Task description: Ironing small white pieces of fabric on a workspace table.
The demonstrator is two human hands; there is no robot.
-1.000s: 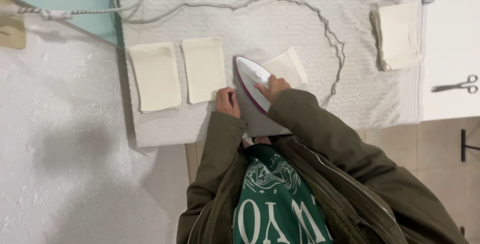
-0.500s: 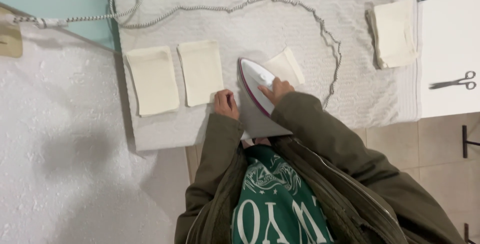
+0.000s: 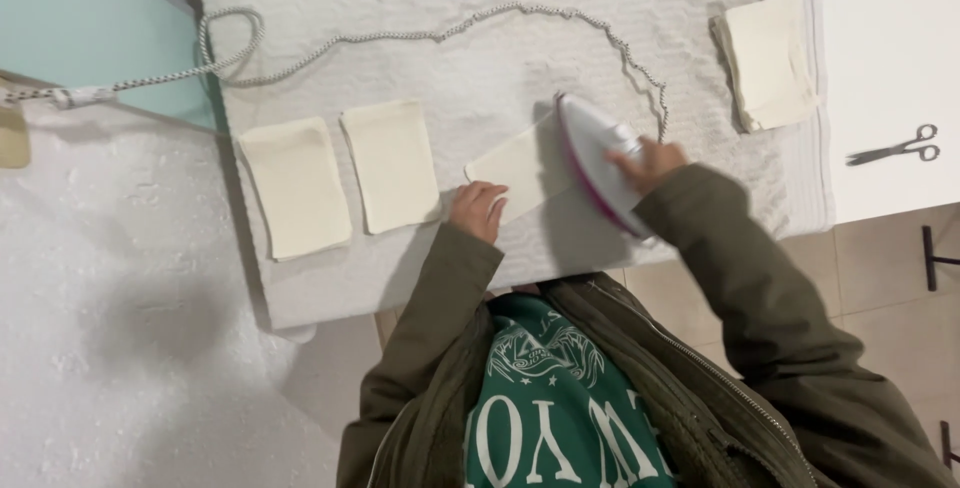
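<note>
My right hand [image 3: 650, 162] grips the handle of a white and magenta iron [image 3: 596, 162] resting on the grey towel-covered board [image 3: 480, 58]. Just left of the iron lies a cream cloth piece [image 3: 510, 164], partly under the iron's edge. My left hand [image 3: 478, 210] presses its fingers on the near corner of that cloth. Two flat cream cloth pieces [image 3: 296, 186] [image 3: 392, 164] lie side by side further left.
A stack of folded cream cloths [image 3: 768, 60] sits at the board's far right. The braided iron cord [image 3: 420, 36] loops across the back of the board. Scissors [image 3: 894, 146] lie on the white surface to the right. A teal panel [image 3: 90, 18] stands at the left.
The iron has slid right off the cloth piece, uncovering most of it. My left hand now rests on the cloth's near corner. The view has shifted right.
</note>
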